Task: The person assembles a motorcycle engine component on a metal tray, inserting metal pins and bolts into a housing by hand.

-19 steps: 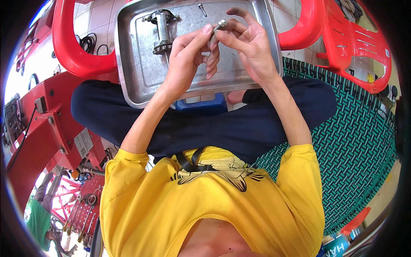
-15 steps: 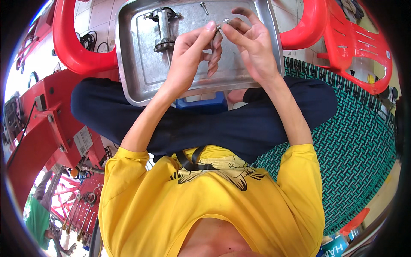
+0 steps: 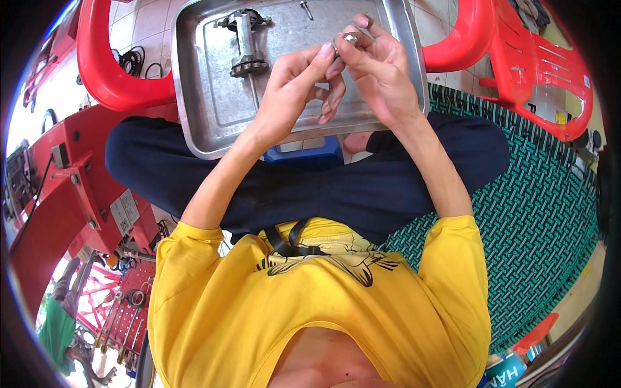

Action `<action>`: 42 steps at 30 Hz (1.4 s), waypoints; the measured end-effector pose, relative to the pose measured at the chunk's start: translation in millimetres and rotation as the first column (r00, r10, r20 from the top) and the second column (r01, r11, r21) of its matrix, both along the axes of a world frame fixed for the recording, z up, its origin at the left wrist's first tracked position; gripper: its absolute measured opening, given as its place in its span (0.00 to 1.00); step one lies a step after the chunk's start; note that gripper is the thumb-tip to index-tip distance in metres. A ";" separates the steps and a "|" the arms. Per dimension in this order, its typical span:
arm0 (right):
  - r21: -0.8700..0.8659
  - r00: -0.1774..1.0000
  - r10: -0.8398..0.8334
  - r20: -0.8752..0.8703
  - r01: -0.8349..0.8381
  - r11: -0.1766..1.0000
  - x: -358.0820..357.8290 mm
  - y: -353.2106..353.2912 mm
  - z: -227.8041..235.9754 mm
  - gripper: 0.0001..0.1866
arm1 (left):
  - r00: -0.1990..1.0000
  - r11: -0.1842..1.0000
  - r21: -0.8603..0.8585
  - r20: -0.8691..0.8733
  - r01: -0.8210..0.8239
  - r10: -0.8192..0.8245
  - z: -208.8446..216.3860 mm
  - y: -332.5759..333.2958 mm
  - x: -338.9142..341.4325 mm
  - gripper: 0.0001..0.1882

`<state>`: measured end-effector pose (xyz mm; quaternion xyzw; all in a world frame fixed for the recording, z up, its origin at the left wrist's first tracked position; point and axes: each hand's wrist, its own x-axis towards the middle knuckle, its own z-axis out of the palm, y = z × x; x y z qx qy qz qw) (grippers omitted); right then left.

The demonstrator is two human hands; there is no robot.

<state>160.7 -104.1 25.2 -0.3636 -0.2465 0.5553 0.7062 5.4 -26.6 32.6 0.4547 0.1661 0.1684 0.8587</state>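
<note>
A small bolt (image 3: 350, 39) is held between the fingertips of the left hand (image 3: 294, 83) and right hand (image 3: 385, 72), both nearly closed in a pinch with other fingers loosely curled, above the tray (image 3: 223, 97). An axle (image 3: 244, 40) is seen near its far left corner.

white capitals (image 3: 510, 374): teal container (image 3: 497, 370) | fine print, illegible: label (image 3: 125, 212) on red frame (image 3: 55, 210)

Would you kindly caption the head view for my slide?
Both hands hold small metal hardware over a shallow metal tray.
</note>
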 end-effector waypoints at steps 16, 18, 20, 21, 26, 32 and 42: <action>0.050 0.999 0.046 0.013 -0.047 0.998 0.7 1.8 1.2 0.19 | 0.988 0.925 -0.356 0.117 0.135 -0.100 4.7 3.0 0.1 0.20; 0.050 1.000 0.031 -0.001 -0.031 0.998 -0.1 3.4 4.4 0.19 | 0.992 0.928 -0.358 0.092 0.108 -0.080 3.1 2.5 0.6 0.20; 0.033 0.999 -0.015 0.036 0.014 0.999 -3.0 5.7 7.0 0.20 | 0.999 0.949 -0.313 0.020 0.036 -0.031 5.0 0.8 -0.5 0.21; 0.022 0.998 -0.042 0.052 0.041 0.999 -3.3 5.4 5.0 0.21 | 1.000 0.968 -0.251 0.005 -0.007 0.009 7.0 0.7 0.4 0.20; -0.007 0.990 -0.117 0.076 0.118 0.993 -8.5 6.7 4.1 0.23 | 0.994 0.991 -0.073 -0.018 -0.111 0.110 -3.0 -1.3 5.1 0.16; -0.098 0.944 -0.280 0.174 0.299 0.949 -21.9 7.0 6.3 0.28 | 0.973 0.968 0.160 -0.091 -0.194 0.210 -11.9 -0.9 4.7 0.16; -0.180 0.974 -0.113 0.197 0.149 0.972 -19.5 6.2 11.3 0.32 | 0.957 0.956 0.135 -0.095 -0.260 0.273 -9.8 3.6 3.5 0.17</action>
